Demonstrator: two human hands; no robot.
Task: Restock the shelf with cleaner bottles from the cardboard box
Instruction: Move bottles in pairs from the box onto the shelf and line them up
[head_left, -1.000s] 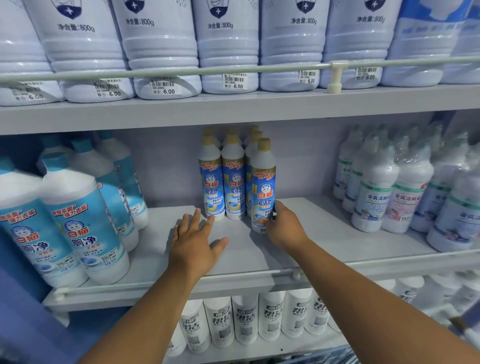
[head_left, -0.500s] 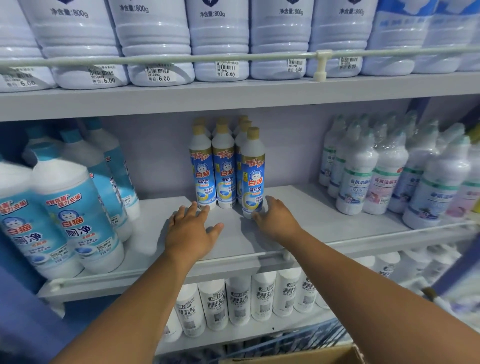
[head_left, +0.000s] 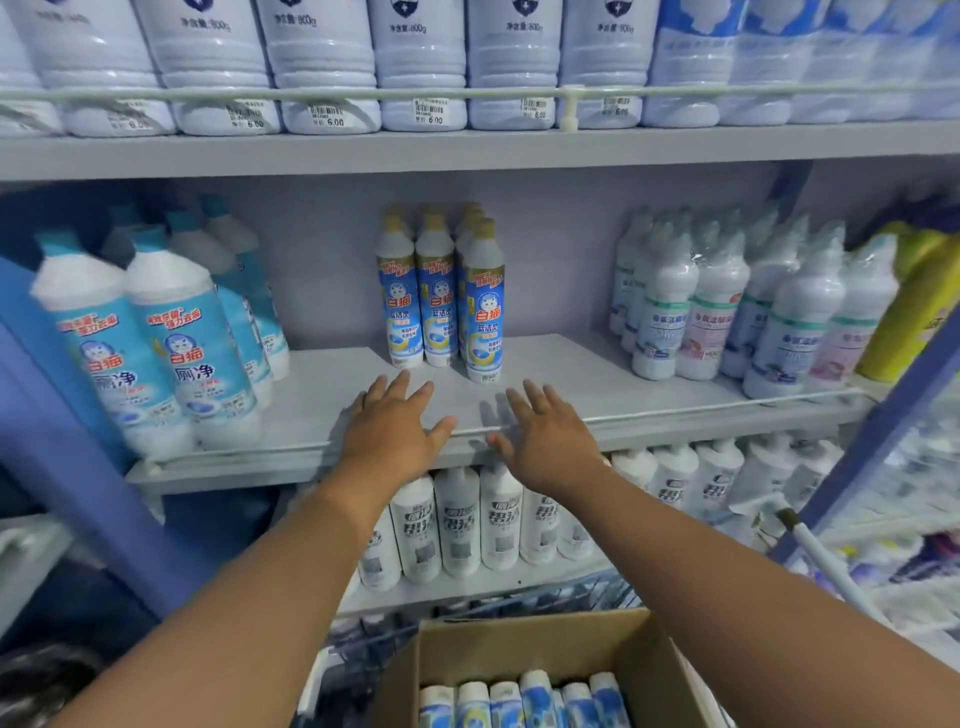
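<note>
Moved: right hand (head_left: 545, 447) released the front cleaner bottle (head_left: 483, 312), pulled nearer.
Hands: left hand (head_left: 392, 436) and right both spread wide, empty, palms down over shelf (head_left: 571, 364) front edge.
Arms: extended forward.

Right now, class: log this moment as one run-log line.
left hand: open, empty | right hand: open, empty | gold-capped bottles: shelved | cardboard box: bottles remain

arms: bare, no sleeves (to frame edge) | left grip (head_left: 392, 434), right grip (head_left: 545, 441): bare
</note>
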